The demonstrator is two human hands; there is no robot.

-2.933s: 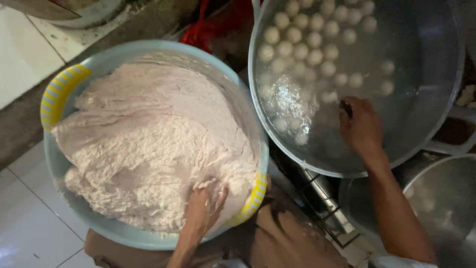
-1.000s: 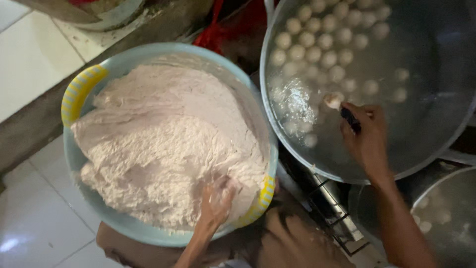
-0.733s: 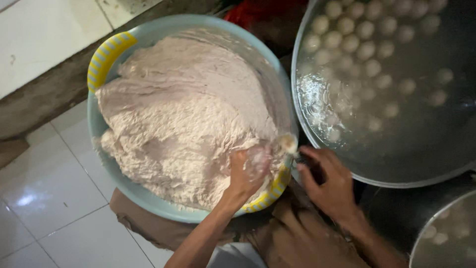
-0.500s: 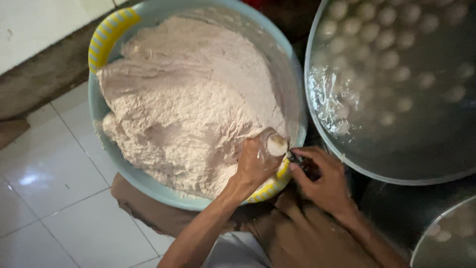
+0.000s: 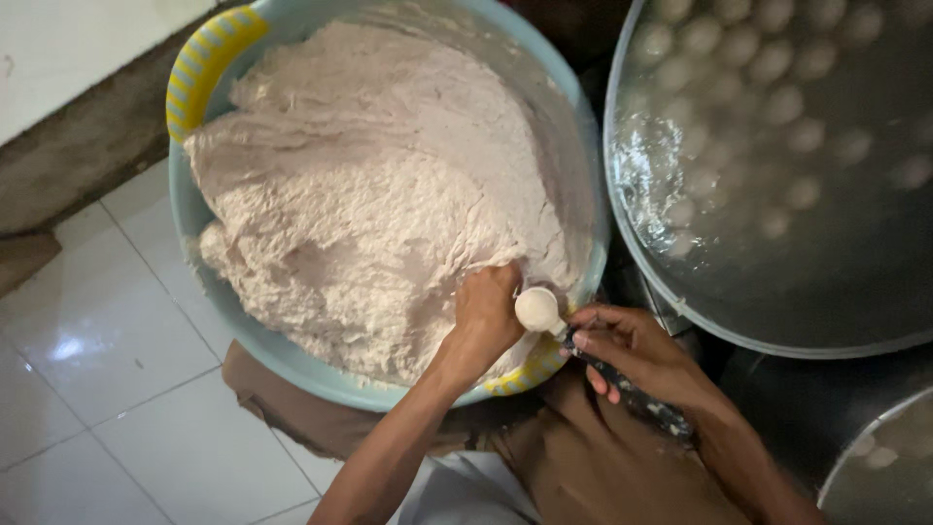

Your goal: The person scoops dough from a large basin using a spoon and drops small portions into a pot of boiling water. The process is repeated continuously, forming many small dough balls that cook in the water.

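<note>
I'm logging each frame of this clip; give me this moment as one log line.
left hand: squeezing paste ball | right hand: holds spoon at ball | basin: full | pot: balls floating

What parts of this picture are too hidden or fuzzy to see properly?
All in the head view:
- Left hand: its fingertips are buried in the pale pink paste.
- Dark-handled spoon: the right hand covers most of its handle.
- Round pale balls in the big metal pot: blurred by steam and motion.
- Light blue plastic tub with yellow handles: its far rim is cut off by the top edge.
</note>
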